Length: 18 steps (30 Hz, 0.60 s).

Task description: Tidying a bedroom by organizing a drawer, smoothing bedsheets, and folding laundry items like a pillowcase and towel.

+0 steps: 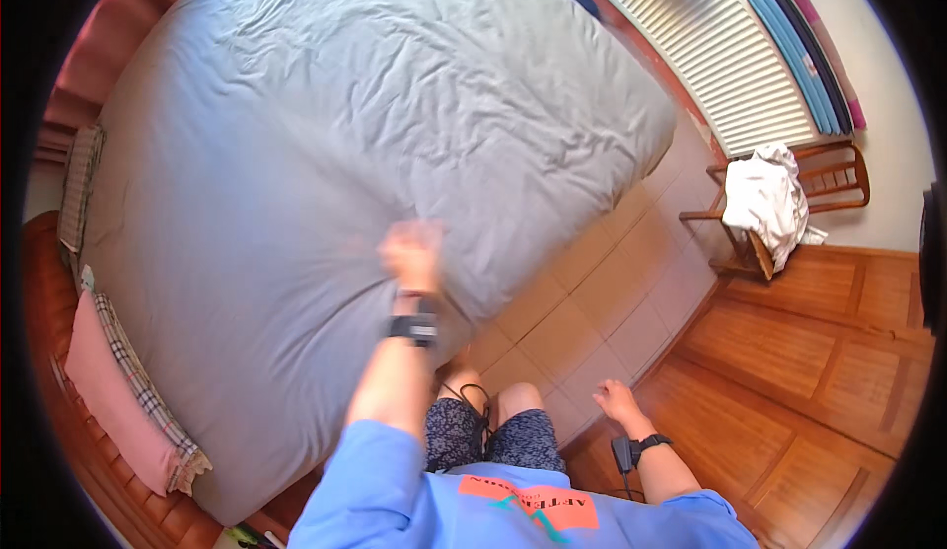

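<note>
A grey fitted sheet [296, 154] covers the wide bed, wrinkled at the far side and smoother at the near left. My left hand [412, 251] is at the bed's near edge, blurred by motion, its fingers closed on the sheet. Creases in the cloth run out from that hand. My right hand [618, 400] hangs in the air to the right, away from the bed, with loosely bent fingers and nothing in it. A dark strap device sits on each wrist.
At the left, a pink pillow [110, 391] and a checked pillow [148, 391] lean by the wooden headboard [44, 302]. A wooden chair [834, 176] holds a white cloth [764, 199]. Beyond it is a white radiator [705, 41]. Wooden cabinet doors [789, 362] line the right, beside the tiled floor [567, 327].
</note>
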### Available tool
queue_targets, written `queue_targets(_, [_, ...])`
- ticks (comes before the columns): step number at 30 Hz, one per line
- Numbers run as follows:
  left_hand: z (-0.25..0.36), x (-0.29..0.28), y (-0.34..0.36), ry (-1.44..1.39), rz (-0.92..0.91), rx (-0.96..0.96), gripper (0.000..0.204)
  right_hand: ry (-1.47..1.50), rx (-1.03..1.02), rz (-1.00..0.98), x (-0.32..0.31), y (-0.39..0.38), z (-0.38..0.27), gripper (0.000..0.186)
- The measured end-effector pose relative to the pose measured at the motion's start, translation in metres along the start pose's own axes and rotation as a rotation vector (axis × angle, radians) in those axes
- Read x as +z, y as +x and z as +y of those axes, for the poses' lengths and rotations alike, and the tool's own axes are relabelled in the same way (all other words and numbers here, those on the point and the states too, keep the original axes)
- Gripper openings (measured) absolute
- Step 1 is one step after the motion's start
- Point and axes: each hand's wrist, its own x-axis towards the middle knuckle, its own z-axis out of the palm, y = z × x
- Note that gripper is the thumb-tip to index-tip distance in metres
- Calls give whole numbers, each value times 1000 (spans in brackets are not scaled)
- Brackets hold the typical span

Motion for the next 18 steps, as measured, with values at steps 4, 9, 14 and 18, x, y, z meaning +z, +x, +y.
queue_targets(4, [155, 109, -50, -353, -741, -129, 60, 235, -195, 229, -100, 81, -47, 29])
queue_targets(9, [172, 76, 1, -211, -213, 16, 41, 465, -223, 300, -214, 142, -29, 26])
queue_targets(14, [9, -23, 47, -266, 373, -722, 58, 791, -163, 545, -309, 306, 11, 35])
queue_targets(18, [116, 112, 70, -470, 288, -714, 65, 900, -15, 563, -412, 436, 51, 53])
